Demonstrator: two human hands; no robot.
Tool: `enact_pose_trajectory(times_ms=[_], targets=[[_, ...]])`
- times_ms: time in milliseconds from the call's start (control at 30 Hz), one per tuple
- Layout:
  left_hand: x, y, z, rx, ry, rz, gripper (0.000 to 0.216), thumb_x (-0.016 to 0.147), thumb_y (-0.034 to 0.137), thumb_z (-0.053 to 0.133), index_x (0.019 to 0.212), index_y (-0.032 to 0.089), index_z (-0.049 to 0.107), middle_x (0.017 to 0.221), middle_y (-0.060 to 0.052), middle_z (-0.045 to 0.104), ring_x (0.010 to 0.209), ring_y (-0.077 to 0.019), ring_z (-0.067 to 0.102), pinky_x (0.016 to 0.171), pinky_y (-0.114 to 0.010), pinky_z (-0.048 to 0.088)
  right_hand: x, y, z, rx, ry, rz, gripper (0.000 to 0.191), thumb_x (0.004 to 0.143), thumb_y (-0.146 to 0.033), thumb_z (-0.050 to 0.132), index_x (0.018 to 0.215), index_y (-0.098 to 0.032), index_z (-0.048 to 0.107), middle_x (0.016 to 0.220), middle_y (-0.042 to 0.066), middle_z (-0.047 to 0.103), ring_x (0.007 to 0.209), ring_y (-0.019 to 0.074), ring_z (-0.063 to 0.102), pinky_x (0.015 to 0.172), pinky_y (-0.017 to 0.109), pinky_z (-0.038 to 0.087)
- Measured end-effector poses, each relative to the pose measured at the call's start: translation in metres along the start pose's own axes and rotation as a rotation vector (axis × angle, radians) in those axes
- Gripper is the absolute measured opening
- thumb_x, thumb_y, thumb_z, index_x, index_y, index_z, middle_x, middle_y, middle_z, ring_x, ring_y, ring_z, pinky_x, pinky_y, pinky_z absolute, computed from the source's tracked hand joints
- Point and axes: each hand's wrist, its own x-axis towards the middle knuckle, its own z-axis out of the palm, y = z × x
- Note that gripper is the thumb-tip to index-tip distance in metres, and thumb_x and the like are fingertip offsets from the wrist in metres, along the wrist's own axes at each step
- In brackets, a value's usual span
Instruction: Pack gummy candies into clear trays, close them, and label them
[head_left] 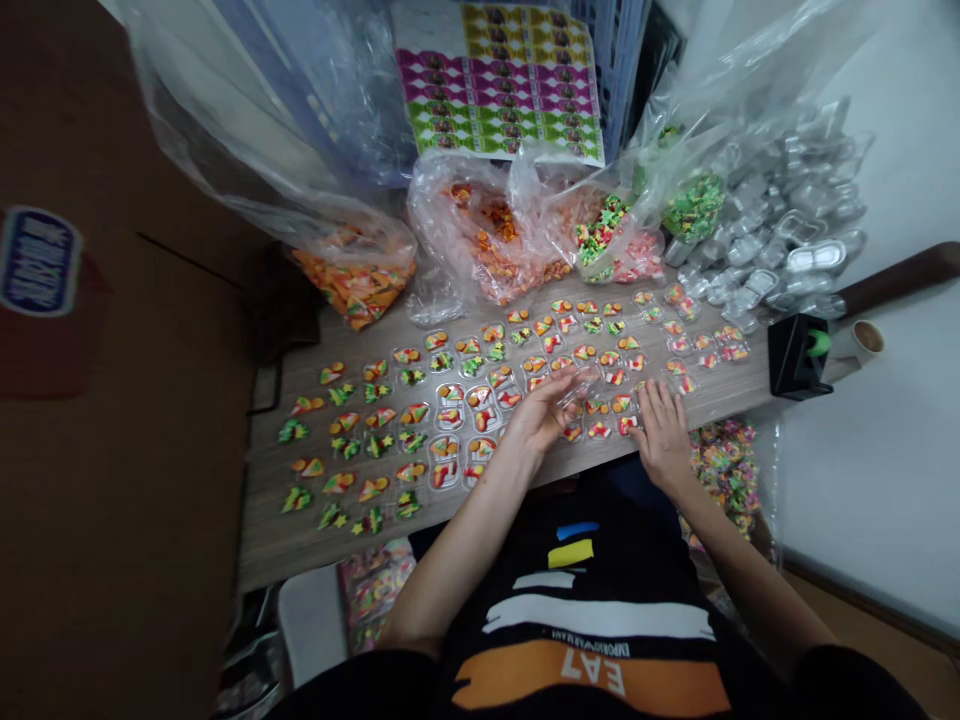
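My left hand (546, 410) is over the middle of the table, its fingers closed around clear plastic cases (582, 384); how many is hard to make out. To its right, my right hand (663, 428) lies with fingers stretched out over the near-right end of the rows, touching a small filled case (627, 425). Rows of clear two-part cases (450, 405) spread across the wooden table (270, 545). They hold small coloured pieces: orange and red shapes, and green tree-like ones (295, 498) toward the left.
Along the back sit plastic bags of orange pieces (356, 275), more orange pieces (499, 240) and green pieces (694, 205). Empty clear cases (780, 230) are heaped at back right. A black tape dispenser (799, 355) and paper cup (868, 340) stand right. Label sheets (502, 85) lean behind.
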Motion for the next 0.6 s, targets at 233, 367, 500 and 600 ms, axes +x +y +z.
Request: enact_pose_trajectory(times_ms=[233, 367, 500, 600], targets=[[-0.002, 0.001, -0.004, -0.013, -0.037, 0.030, 0.020, 0.084, 0.002, 0.059, 0.099, 0.014, 0.065, 0.093, -0.007, 0.075, 0.064, -0.0117, 0.070, 0.045, -0.013, 0.049, -0.015, -0.001, -0.003, -0.009, -0.016, -0.008, 0.068, 0.103, -0.043, 0.037, 0.162, -0.015, 0.018, 0.163, 0.017, 0.033, 0.155, 0.0320, 0.021, 0.123, 0.060, 0.018], [-0.003, 0.000, -0.002, -0.017, -0.033, 0.021, 0.021, 0.084, 0.003, 0.060, 0.100, 0.014, 0.065, 0.092, -0.007, 0.074, 0.064, -0.0117, 0.069, 0.045, -0.014, 0.049, -0.020, 0.003, -0.003, -0.031, -0.022, 0.002, 0.068, 0.104, -0.041, 0.036, 0.163, -0.015, 0.015, 0.164, 0.017, 0.032, 0.155, 0.0316, 0.022, 0.123, 0.059, 0.019], [-0.004, 0.001, 0.001, -0.030, -0.042, 0.027, 0.020, 0.085, 0.002, 0.059, 0.100, 0.014, 0.065, 0.089, -0.005, 0.074, 0.064, -0.0117, 0.070, 0.044, -0.013, 0.048, -0.018, 0.006, -0.005, -0.037, -0.007, -0.009, 0.068, 0.104, -0.040, 0.038, 0.163, -0.018, 0.014, 0.162, 0.015, 0.037, 0.154, 0.0303, 0.026, 0.123, 0.058, 0.020], [-0.006, 0.001, 0.001, -0.030, -0.037, 0.035, 0.021, 0.085, 0.002, 0.059, 0.101, 0.014, 0.065, 0.089, -0.005, 0.073, 0.063, -0.0112, 0.069, 0.044, -0.013, 0.048, -0.015, 0.006, -0.006, 0.000, -0.004, 0.013, 0.064, 0.105, -0.034, 0.036, 0.163, -0.020, 0.016, 0.162, 0.013, 0.038, 0.153, 0.0292, 0.027, 0.123, 0.058, 0.022]])
